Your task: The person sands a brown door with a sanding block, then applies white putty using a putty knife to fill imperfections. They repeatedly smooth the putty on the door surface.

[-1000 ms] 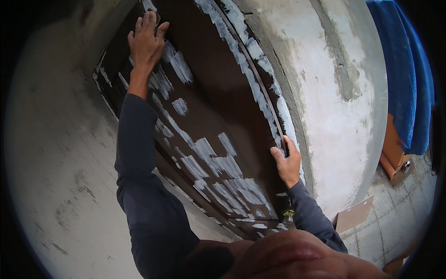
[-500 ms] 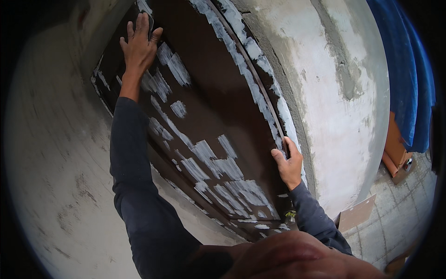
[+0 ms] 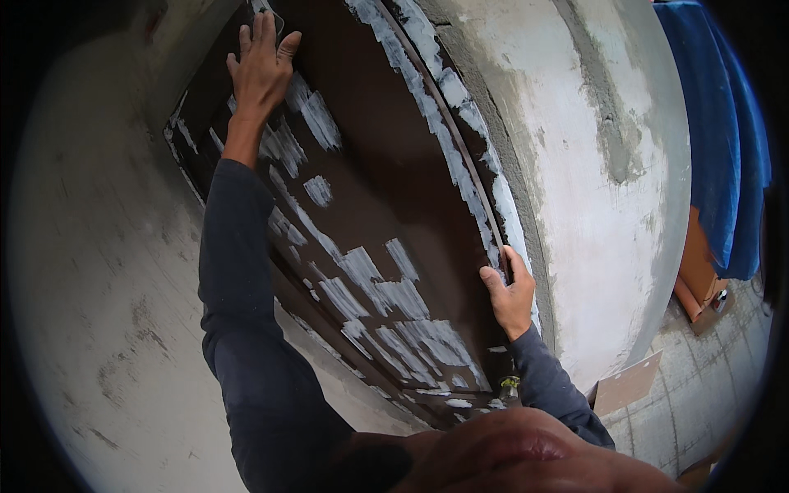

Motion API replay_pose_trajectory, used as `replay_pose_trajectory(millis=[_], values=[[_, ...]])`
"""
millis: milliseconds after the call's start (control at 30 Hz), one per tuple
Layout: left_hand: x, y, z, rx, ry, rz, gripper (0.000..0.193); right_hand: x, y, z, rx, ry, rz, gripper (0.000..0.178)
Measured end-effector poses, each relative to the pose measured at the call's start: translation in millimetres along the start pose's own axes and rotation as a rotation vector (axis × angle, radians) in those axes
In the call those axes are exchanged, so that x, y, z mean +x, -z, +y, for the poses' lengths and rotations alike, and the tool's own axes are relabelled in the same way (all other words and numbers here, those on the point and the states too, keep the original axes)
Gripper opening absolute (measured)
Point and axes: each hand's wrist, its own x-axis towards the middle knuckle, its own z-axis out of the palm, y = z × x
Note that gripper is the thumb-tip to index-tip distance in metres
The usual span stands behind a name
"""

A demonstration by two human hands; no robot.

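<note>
A dark brown panelled door (image 3: 386,164) with brushed-looking white filler patches (image 3: 362,271) stands before me. High on its left part, my left hand (image 3: 261,78) lies with fingers stretched over a thin grey sheet (image 3: 278,23), which looks like sandpaper. The fingers and palm hide most of that sheet. Lower down on the right, my right hand (image 3: 514,300) is wrapped round the door's long edge, thumb on the face, fingers on the edge side. White dust coats its thumb tip.
Bare plastered walls rise on the left (image 3: 107,246) and right (image 3: 600,230) of the door. A door knob (image 3: 509,388) sits below my right hand. Farther right are blue sheeting (image 3: 707,140), an orange-brown board (image 3: 699,255), a tan board (image 3: 629,384) and a tiled floor (image 3: 699,370).
My left hand has slid a little up and to the right over the door, with the thin sheet under it. My right hand keeps its grip on the edge.
</note>
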Motion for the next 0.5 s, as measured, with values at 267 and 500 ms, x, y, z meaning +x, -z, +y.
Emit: replay_pose_trajectory(millis=[267, 500], values=[[2, 26, -2, -0.017, 0.042, 0.021, 0.088, -7, -6, -26, 0.029, -0.056, -0.044, 0.057], [-7, 44, -9, -0.063, 0.091, -0.003, 0.091, -20, -2, -38, 0.039, -0.049, -0.038, 0.060]])
